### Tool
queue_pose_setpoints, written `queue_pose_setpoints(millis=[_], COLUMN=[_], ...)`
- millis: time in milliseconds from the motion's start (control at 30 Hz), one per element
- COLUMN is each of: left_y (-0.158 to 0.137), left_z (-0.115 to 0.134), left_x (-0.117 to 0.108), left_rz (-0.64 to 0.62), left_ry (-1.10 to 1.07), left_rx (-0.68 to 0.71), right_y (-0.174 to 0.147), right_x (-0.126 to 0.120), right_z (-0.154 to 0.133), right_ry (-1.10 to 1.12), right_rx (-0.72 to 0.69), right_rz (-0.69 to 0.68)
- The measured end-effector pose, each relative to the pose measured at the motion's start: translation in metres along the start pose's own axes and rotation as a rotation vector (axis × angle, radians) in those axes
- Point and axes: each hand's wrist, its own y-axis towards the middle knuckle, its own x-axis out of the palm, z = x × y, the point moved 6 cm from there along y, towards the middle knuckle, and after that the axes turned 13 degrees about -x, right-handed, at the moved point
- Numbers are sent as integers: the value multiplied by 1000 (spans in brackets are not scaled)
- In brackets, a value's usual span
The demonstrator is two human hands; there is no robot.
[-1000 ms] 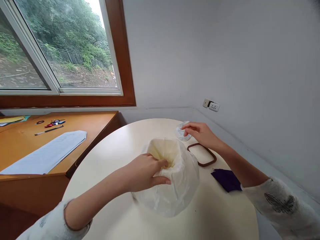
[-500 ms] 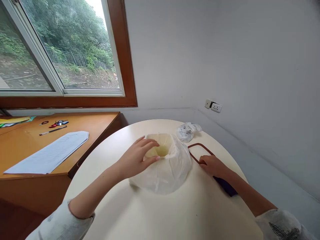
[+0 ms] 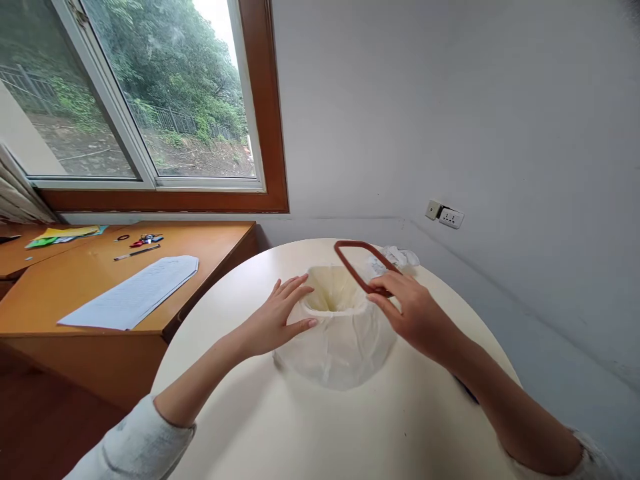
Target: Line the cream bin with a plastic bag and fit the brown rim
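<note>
Reading clock from bagged container, 12 pointing away from wearer. Gripping brown frame (image 3: 351, 268) in right hand (image 3: 413, 310), pinched at its near end between thumb and fingers. Held raised and tilted at 1 o'clock, overlapping far right rim of bag opening in view. Shaped like rounded rectangle, slim band, hollow middle, plain reddish brown, looks stiff and smooth. Partly hidden at near corner by fingers.

Note white bag (image 3: 335, 353) around container, mid-table. Looks thin, translucent, wrinkled, flaring out wide toward table (image 3: 310, 427) like a skirt. Gapes upward, opening rounded-square, inside creamy yellow with creases running down into the centre. Can't make out container itself well through plastic.

See left hand (image 3: 280, 317) at 9 o'clock, open, fingers spread, thumb well apart, right by bag rim; can't tell if touching.

Spot crumpled plastic (image 3: 406, 257) at 1 o'clock, near far table edge, partly behind frame. Also dark item (image 3: 466, 391) at 4 o'clock, mostly covered by right forearm, too hidden to identify. Add desk (image 3: 215, 247) at 10 o'clock carrying white papers (image 3: 140, 293) and pen (image 3: 137, 253), plus wall socket (image 3: 451, 217) at 1 o'clock, farther back
</note>
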Motion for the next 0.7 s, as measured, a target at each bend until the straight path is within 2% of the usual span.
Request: queue_pose_setpoints(millis=[133,333,433,533,600,700], left_y=[-2,-3,0,6,9,13], left_z=[-1,-20,-22,-22,-21,-20], left_x=[1,-2,0,3,5,8], left_rz=[-10,101,85,75,67,52], left_ry=[-163,-555,-671,-672,-670,-672], left_rx=[-27,-200,-221,-235,-222,-199], right_y=[23,40,43,44,42,38], right_x=[24,49,64,75,75,61], right_z=[-27,-47,-52,-55,-53,-40], right_ry=[-98,-257,-283,-215,-144,-68], right_rx=[-164,-246,-246,-224,-197,-127], right_rz=[-43,-36,-55,-72,-83,-29])
